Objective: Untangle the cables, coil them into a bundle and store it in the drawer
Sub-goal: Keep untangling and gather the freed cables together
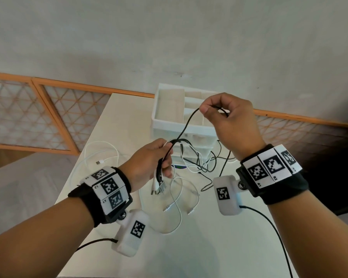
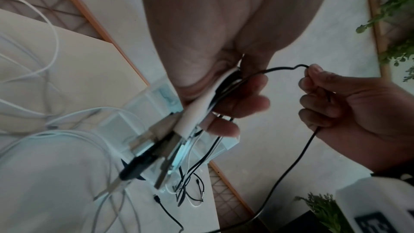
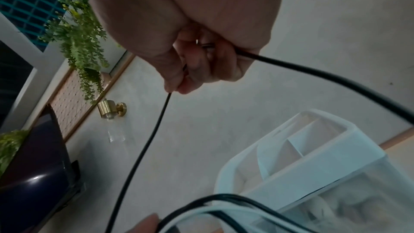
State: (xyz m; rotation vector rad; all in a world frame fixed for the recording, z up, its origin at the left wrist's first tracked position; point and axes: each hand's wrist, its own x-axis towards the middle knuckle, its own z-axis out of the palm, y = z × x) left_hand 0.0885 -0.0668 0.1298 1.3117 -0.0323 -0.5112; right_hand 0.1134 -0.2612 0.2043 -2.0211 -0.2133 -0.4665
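My left hand [image 1: 159,157] grips a bunch of black and white cables [image 1: 162,173] near their plug ends, which hang below the fist [image 2: 156,141]. My right hand [image 1: 219,111] is raised above it and pinches one black cable [image 1: 186,125] between thumb and forefinger; the same black cable [image 3: 147,141] runs down to the left hand. Tangled black and white strands [image 1: 199,163] hang to the white table [image 1: 189,247]. A white plastic drawer unit [image 1: 169,117] stands behind the hands, with an open compartmented tray on top.
Loose white cables [image 1: 100,155] lie on the table at the left, and another white loop [image 1: 179,207] lies in front of the unit. A wall with an orange-framed lattice panel [image 1: 48,113] runs behind the table. Green plants [image 3: 78,42] hang off to the side.
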